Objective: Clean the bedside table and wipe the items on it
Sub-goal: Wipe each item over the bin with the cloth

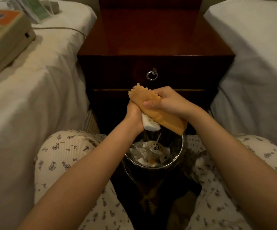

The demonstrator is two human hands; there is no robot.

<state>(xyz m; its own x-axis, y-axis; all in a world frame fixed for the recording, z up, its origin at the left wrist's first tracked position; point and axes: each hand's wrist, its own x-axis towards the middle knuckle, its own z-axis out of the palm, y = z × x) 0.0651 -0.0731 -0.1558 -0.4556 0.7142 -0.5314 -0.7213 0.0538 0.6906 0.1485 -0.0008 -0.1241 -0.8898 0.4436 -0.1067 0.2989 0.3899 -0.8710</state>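
Bedroom, likely hotel twin room: dark wooden bedside table (pixel 154 40) with ring-pull drawer (pixel 152 75) between two white-sheeted beds (pixel 39 90); lined waste bin (pixel 152 165) on floor.

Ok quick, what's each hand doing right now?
Left hand: closed around the white remote.
Right hand: closed on the orange cloth, pressing it over the remote.

A: What sits on the nightstand (pixel 151 35)?
B: Its dark top shows bare wood.
A: And the left bed (pixel 34 83)?
B: A beige box (pixel 4 37) and a green card (pixel 38 10) lie on it. The bin (pixel 154 165) stands on the floor.
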